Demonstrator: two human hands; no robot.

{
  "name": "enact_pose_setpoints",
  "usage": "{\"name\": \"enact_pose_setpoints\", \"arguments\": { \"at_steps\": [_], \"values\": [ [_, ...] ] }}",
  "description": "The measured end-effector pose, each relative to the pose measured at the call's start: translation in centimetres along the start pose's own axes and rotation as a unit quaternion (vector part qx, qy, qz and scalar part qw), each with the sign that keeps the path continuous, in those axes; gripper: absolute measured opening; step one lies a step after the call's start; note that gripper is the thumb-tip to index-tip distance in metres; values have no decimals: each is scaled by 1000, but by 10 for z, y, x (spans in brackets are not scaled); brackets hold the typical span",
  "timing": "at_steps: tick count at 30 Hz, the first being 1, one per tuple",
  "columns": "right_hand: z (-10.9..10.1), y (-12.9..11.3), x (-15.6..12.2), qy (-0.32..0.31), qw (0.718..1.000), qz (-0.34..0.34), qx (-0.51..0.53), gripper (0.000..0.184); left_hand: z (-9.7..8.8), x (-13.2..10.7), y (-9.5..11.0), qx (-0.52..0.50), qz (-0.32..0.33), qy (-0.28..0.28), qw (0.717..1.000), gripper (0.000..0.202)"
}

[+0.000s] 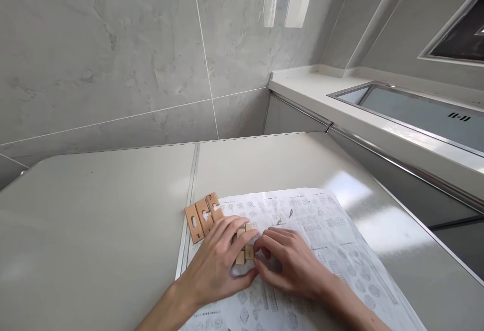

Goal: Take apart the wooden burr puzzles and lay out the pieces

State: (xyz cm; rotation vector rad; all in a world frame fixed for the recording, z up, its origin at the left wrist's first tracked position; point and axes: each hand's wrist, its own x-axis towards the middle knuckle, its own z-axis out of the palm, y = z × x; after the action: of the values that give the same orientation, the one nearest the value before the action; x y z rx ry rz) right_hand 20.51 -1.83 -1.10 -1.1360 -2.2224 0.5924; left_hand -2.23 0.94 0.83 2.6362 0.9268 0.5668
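Small pale wooden blocks (249, 252) sit in a cluster on a printed paper sheet (313, 235), partly hidden by my fingers. My left hand (221, 260) arches over the cluster from the left, fingers along its far side and thumb curved round the near side. At the right edge of the cluster, my right hand (291, 260) has its fingers curled and thumb bent in, fingertips against a block. Flat brown wooden pieces with cut-out shapes and printed marks, such as the nearest piece (194, 224), lie side by side just beyond my left hand.
The sheet carries rows of small line drawings and lies on a glossy pale table (113, 220) with a metal seam (194, 164). A grey tiled wall (113, 58) rises behind. To the right runs a white counter (302, 86) with an inset sink (416, 109).
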Motion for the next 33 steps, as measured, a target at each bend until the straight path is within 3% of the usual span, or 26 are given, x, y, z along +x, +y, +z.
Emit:
{"name": "enact_pose_setpoints", "arguments": {
  "at_steps": [5, 10, 19, 23, 27, 29, 33],
  "values": [
    [-1, -1, 3, 13, 999, 21, 39, 15, -5, 4, 3, -24, 0, -10, 1000, 43],
    [-3, 0, 4, 15, 997, 42, 58, 20, -15, -6, 2, -11, 13, -30, 999, 56],
    [0, 1, 3, 24, 998, 26, 51, 21, -40, -59, -17, -1, 14, -35, 999, 77],
    [4, 5, 2, 47, 997, 25, 52, 23, -42, -74, -29, -26, -77, 44, 996, 68],
    [6, 6, 2, 50, 997, 31, 45, 26, -46, -70, -61, -25, -198, 148, 969, 56],
    [6, 6, 2, 52, 997, 32, 45, 27, -49, -58, -81, -62, -248, 203, 945, 50],
    [7, 7, 2, 57, 997, 33, 47, 28, -55, -31, -111, -180, -352, 293, 871, 44]
  ]
}}
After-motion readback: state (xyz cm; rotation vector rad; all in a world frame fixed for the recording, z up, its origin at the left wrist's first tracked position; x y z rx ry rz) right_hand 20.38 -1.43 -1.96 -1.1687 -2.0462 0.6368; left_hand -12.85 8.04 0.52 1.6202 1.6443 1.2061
